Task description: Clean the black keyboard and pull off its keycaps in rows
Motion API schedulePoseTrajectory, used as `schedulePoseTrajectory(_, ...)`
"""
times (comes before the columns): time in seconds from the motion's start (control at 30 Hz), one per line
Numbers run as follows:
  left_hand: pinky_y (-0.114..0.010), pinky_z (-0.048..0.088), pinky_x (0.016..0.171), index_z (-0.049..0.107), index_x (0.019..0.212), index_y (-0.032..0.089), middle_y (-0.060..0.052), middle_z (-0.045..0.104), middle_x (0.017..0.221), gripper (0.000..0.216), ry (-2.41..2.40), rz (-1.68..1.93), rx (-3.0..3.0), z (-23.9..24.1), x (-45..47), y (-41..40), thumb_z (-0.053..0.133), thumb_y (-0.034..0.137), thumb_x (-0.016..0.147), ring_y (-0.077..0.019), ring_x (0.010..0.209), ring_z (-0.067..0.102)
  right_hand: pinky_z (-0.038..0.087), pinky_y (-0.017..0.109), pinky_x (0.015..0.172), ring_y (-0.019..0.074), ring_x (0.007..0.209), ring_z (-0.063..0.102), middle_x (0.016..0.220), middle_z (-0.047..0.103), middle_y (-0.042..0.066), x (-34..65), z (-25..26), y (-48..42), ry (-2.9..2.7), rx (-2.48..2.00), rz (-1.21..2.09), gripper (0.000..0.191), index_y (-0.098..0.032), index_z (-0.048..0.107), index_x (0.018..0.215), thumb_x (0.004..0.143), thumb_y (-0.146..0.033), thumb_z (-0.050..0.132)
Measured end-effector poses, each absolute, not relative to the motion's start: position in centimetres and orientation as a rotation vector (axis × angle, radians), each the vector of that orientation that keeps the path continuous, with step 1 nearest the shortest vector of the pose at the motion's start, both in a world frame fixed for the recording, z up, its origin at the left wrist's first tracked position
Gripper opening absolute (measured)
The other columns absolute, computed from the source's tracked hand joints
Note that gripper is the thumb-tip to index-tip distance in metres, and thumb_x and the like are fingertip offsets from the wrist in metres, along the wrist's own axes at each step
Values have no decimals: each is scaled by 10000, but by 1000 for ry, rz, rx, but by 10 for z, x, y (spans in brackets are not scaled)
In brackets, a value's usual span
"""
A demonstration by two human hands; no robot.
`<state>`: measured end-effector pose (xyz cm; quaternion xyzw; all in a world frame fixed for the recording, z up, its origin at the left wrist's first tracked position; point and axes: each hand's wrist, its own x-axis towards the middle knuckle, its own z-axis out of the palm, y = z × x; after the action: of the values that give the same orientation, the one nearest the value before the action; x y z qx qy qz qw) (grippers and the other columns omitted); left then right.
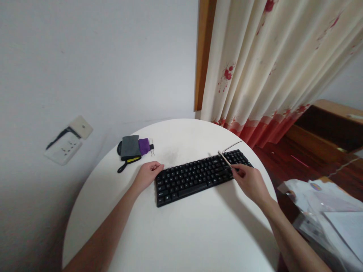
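Note:
A black keyboard [195,177] lies at a slant on the round white table [181,234]. My left hand [148,172] is at its upper left corner, fingers curled and thumb side against the keyboard's edge. Over the keyboard's right part, my right hand [249,181] pinches a thin pale stick [225,159]. The stick slants up and left, its far end near the keyboard's back edge; its exact kind cannot be made out. My right hand partly hides the number keys.
A grey folded cloth [131,146], a purple cloth [144,146] and a black binder clip [151,146] lie at the table's left back. The keyboard's cable [233,146] runs off the right back edge. Papers and plastic bags [326,204] are at the right, beside a curtain [255,75].

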<state>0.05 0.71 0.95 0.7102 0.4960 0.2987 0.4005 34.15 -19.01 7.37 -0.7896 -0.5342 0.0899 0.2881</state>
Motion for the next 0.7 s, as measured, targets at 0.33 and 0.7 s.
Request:
schedulePoseTrajectory(0.33, -240, 324, 549, 624, 634, 155, 6, 576, 569, 378, 1236, 778, 1807, 8, 0, 7, 631, 507, 768, -139, 556, 506, 364, 279, 603, 185, 642, 611, 758, 723, 41, 346, 54, -183, -1599, -2201, 273, 353, -221, 761, 1100, 904, -335, 490)
schedulePoseTrajectory(0.7, -239, 305, 532, 636, 627, 158, 1, 585, 552, 404, 1263, 765, 1792, 15, 2, 5, 651, 548, 732, -142, 544, 499, 389, 295, 566, 204, 562, 605, 667, 693, 55, 344, 40, -264, -1557, -2255, 408, 426, -215, 757, 1121, 926, -413, 434)
